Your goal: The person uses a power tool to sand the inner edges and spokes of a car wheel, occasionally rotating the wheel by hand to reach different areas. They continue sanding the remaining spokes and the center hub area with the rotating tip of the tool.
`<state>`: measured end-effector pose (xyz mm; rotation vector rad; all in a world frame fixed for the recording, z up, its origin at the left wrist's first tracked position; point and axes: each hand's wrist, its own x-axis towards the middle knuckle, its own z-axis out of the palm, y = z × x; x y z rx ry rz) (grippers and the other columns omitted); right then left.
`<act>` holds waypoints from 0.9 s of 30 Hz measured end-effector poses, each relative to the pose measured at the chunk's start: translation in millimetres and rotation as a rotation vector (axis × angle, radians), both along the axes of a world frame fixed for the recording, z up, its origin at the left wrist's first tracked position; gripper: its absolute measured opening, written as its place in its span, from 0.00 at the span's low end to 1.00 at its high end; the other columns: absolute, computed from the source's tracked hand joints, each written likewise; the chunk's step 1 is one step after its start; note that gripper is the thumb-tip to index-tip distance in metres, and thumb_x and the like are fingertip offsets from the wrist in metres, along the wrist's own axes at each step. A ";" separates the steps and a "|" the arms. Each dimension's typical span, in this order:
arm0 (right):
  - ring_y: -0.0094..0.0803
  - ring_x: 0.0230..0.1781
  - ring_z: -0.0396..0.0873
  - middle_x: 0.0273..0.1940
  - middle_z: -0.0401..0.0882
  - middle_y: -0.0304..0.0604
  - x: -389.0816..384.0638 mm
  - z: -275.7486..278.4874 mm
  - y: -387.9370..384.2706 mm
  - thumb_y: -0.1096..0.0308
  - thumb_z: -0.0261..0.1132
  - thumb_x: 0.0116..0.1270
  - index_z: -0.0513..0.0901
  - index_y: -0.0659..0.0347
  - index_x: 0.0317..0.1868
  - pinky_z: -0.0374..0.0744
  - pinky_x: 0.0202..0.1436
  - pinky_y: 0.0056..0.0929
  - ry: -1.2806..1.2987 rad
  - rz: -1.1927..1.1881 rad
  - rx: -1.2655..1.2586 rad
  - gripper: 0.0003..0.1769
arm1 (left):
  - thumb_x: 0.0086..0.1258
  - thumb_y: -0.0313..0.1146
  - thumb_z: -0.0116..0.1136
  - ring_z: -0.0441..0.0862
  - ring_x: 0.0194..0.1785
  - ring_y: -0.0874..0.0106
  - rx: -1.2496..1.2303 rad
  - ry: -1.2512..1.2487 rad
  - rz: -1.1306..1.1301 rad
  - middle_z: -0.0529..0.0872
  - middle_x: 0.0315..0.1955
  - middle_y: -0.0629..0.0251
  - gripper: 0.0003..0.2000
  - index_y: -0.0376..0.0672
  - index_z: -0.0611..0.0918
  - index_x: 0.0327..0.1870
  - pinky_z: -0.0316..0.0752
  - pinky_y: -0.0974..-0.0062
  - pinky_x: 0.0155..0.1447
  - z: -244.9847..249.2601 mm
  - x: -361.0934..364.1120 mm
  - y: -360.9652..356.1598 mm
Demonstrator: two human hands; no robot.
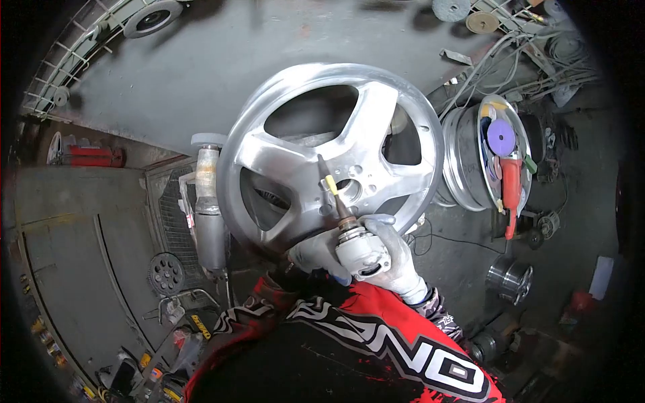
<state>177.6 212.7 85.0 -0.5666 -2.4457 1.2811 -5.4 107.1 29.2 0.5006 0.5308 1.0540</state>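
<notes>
A silver alloy wheel [376,127] with broad spokes stands in front of me, its face toward me. My right hand [398,258], in a light grey glove, is wrapped around the white body of a power grinder [361,254]. From the left, my left hand [314,252], gloved too, is closed against the grinder's side, its fingers partly hidden behind the body. A narrow tapered bit [330,185] with a yellow band sticks out of the grinder. In this view the bit overlaps the wheel's hub, beside the centre bore [348,191].
To the right, another rim [463,161] holds a purple disc [501,138] and a red angle grinder [512,185]. A grey-bodied tool with a round pad [209,201] stands left of the wheel. Cables [494,67] hang at upper right; a small rim [510,279] lies lower right.
</notes>
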 end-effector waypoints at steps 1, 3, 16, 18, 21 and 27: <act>0.52 0.60 0.78 0.60 0.78 0.54 2.4 -1.6 2.8 0.62 0.84 0.42 0.72 0.64 0.66 0.76 0.65 0.44 -0.007 -0.004 0.057 0.49 | 0.45 0.18 0.74 0.82 0.49 0.75 -0.005 -0.063 -0.007 0.82 0.51 0.65 0.44 0.40 0.69 0.69 0.82 0.73 0.49 6.7 -1.5 5.4; 0.51 0.60 0.78 0.59 0.78 0.55 9.7 -2.7 5.1 0.62 0.84 0.41 0.72 0.64 0.66 0.76 0.65 0.43 -0.022 -0.050 0.003 0.50 | 0.47 0.19 0.75 0.81 0.50 0.76 0.043 -0.070 -0.043 0.82 0.53 0.65 0.47 0.40 0.64 0.73 0.82 0.74 0.51 -0.9 4.5 18.7; 0.36 0.60 0.75 0.61 0.72 0.48 31.3 38.6 -6.7 0.60 0.85 0.35 0.59 0.67 0.73 0.73 0.67 0.39 0.374 -0.677 -0.026 0.64 | 0.66 0.30 0.57 0.78 0.63 0.59 1.302 1.400 0.990 0.79 0.60 0.54 0.23 0.36 0.78 0.64 0.70 0.64 0.73 80.8 25.6 64.8; 0.35 0.63 0.72 0.63 0.70 0.49 30.5 40.5 -6.7 0.52 0.79 0.49 0.55 0.69 0.75 0.68 0.69 0.38 0.406 -0.680 0.062 0.60 | 0.72 0.35 0.56 0.81 0.58 0.60 1.249 1.431 0.911 0.81 0.54 0.54 0.20 0.35 0.79 0.61 0.75 0.66 0.65 89.4 33.6 72.9; 0.36 0.66 0.69 0.66 0.68 0.49 21.8 23.2 -19.1 0.51 0.71 0.65 0.56 0.69 0.75 0.66 0.71 0.37 0.614 -0.781 -0.193 0.49 | 0.78 0.42 0.53 0.83 0.49 0.61 0.493 0.679 0.325 0.83 0.45 0.53 0.20 0.32 0.79 0.59 0.77 0.66 0.52 124.2 36.8 76.5; 0.30 0.56 0.78 0.59 0.77 0.45 -8.5 3.4 -59.5 0.54 0.56 0.78 0.70 0.65 0.68 0.77 0.60 0.33 0.660 -0.796 -0.637 0.28 | 0.77 0.50 0.54 0.80 0.37 0.56 0.340 0.929 0.290 0.80 0.33 0.51 0.18 0.48 0.83 0.55 0.73 0.62 0.42 87.2 31.4 58.7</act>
